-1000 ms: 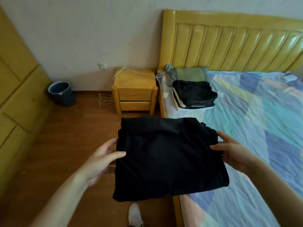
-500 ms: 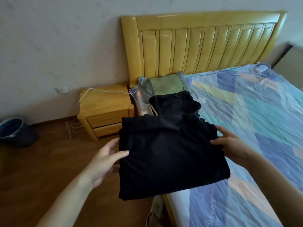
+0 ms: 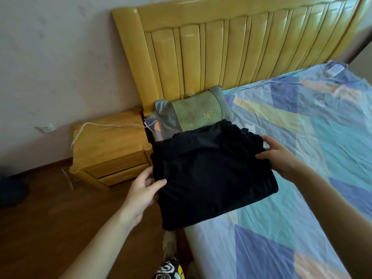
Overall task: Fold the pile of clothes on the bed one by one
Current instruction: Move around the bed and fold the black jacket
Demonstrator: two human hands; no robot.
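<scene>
While it hangs over the near edge of the bed [image 3: 302, 150], the folded black garment [image 3: 209, 178] is held at both sides: the left hand [image 3: 143, 190] pinches its left edge, thumb on top, and the right hand [image 3: 281, 158] grips its right edge likewise. Behind it lies a green pillow [image 3: 197, 115], with a wooden nightstand [image 3: 108, 150] alongside.
</scene>
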